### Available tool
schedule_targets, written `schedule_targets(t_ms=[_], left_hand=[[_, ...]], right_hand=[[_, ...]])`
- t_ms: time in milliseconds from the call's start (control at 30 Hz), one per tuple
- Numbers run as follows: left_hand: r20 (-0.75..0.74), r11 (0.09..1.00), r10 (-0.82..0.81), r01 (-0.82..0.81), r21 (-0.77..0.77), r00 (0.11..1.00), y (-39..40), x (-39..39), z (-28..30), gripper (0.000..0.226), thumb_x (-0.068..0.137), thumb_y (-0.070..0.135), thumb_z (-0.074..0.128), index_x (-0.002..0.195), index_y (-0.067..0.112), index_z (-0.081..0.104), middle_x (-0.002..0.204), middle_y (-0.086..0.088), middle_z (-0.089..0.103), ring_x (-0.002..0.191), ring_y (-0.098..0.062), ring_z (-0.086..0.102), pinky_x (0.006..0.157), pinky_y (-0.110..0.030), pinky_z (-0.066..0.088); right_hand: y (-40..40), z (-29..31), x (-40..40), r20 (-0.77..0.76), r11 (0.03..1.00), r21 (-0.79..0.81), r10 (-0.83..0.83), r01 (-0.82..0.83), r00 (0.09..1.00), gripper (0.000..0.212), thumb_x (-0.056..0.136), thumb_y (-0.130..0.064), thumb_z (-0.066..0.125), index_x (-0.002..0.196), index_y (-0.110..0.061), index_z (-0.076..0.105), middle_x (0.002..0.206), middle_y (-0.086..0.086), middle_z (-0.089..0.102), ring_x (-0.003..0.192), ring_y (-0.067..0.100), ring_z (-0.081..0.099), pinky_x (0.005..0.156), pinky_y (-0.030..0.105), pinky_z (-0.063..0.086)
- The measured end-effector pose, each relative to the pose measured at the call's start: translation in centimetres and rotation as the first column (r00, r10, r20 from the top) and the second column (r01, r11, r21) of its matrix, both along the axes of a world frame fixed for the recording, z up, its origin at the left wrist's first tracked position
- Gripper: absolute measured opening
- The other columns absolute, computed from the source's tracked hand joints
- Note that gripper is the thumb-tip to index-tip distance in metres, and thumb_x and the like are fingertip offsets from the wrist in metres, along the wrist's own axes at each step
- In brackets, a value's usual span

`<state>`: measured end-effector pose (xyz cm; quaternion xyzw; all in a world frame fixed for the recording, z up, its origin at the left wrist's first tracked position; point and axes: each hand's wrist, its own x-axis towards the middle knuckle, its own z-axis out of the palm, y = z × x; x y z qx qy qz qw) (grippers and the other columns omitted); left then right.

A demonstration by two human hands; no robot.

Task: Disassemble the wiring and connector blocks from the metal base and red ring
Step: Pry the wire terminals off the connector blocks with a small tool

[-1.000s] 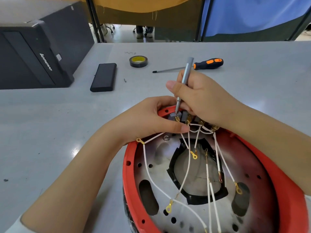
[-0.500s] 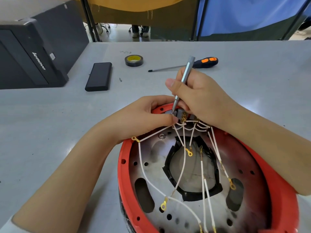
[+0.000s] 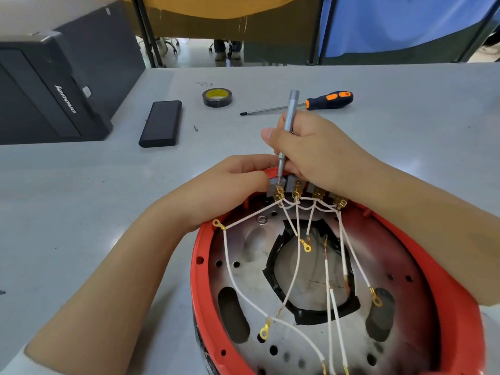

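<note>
While the grey precision screwdriver (image 3: 287, 131) is gripped in the curled right hand (image 3: 319, 155) at frame centre, the leftmost connector block (image 3: 274, 185) on the red ring (image 3: 200, 266) is pinched by the left hand (image 3: 230, 190); a slipped tip could strip the screw or nick the white wires (image 3: 297, 239).

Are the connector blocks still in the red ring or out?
In: the connector blocks sit at the red ring's far rim, wires attached.

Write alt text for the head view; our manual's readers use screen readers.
A right hand holds a slim grey screwdriver upright on the leftmost connector block, which the left hand steadies, at the far rim of a red ring with white wires.
</note>
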<state>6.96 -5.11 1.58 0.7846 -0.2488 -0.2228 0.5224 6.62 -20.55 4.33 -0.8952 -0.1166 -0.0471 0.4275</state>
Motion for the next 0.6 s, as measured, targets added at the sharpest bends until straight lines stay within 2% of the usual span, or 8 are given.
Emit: schedule_targets(t_ms=[100,133,233,300,367,500,600], left_hand=[[0.023,0.999,0.012,-0.011,-0.034,1.0,0.1,0.1,-0.2,0.045,0.076,0.019,0.043,0.111,0.036,0.065,0.109,0.013,0.069,0.11,-0.005,0.06,0.101,-0.03,0.039],[0.032,0.999,0.01,-0.008,-0.046,0.999,0.1,0.1,-0.2,0.045,0.076,0.02,0.043,0.107,0.041,0.066,0.108,0.017,0.069,0.107,0.0,0.059,0.096,-0.023,0.04],[0.062,0.997,-0.02,0.025,-0.08,0.998,0.2,0.0,0.0,0.046,0.079,0.017,0.041,0.099,0.049,0.068,0.104,0.024,0.068,0.102,0.009,0.058,0.079,-0.002,0.039],[0.06,0.996,-0.025,0.03,-0.086,0.998,0.2,0.0,0.0,0.046,0.08,0.017,0.041,0.101,0.047,0.068,0.105,0.021,0.069,0.102,0.006,0.06,0.077,-0.002,0.04],[0.055,0.995,-0.023,0.028,-0.093,0.998,0.2,0.0,0.0,0.046,0.08,0.017,0.041,0.101,0.048,0.068,0.105,0.018,0.069,0.102,0.003,0.061,0.077,-0.003,0.041],[0.081,0.995,-0.015,0.023,-0.095,0.997,0.2,-0.1,0.2,0.047,0.081,0.017,0.041,0.095,0.053,0.068,0.101,0.025,0.068,0.099,0.01,0.059,0.072,0.002,0.038],[0.082,0.993,-0.025,0.034,-0.109,0.996,0.2,-0.2,0.3,0.049,0.083,0.015,0.041,0.091,0.056,0.067,0.098,0.03,0.067,0.097,0.015,0.058,0.07,0.004,0.037]], right_hand=[[0.0,-0.1,0.1,-0.016,1.0,0.007,-0.011,0.011,1.0,0.032,0.097,-0.036,0.047,0.072,-0.016,0.041,0.064,-0.001,0.042,0.064,0.018,0.047,0.077,0.051,0.052],[-0.1,-0.2,0.0,-0.008,1.0,0.03,-0.002,0.002,1.0,0.032,0.097,-0.035,0.048,0.072,-0.016,0.04,0.06,-0.004,0.042,0.059,0.014,0.046,0.071,0.046,0.052],[-0.8,-0.5,-0.4,0.045,0.988,0.152,0.011,-0.018,0.999,0.032,0.097,-0.031,0.05,0.069,-0.02,0.04,0.044,-0.013,0.041,0.042,0.004,0.043,0.05,0.018,0.039],[-1.1,-0.6,-0.7,0.069,0.982,0.19,0.0,-0.013,0.998,0.032,0.098,-0.03,0.05,0.069,-0.021,0.04,0.043,-0.013,0.042,0.042,0.003,0.044,0.046,0.011,0.035],[-1.1,-0.7,-0.8,0.081,0.985,0.172,0.0,-0.014,0.997,0.031,0.098,-0.031,0.05,0.07,-0.022,0.041,0.043,-0.012,0.044,0.043,0.002,0.046,0.048,0.012,0.036],[-0.9,-0.7,-0.9,0.073,0.994,0.103,0.014,-0.021,0.997,0.03,0.097,-0.034,0.048,0.071,-0.022,0.042,0.046,-0.011,0.045,0.047,0.006,0.044,0.059,0.031,0.041],[-0.7,-0.5,-0.7,0.048,0.997,0.082,0.01,-0.014,0.999,0.032,0.097,-0.034,0.048,0.07,-0.021,0.04,0.051,-0.01,0.041,0.049,0.007,0.041,0.062,0.036,0.042]])
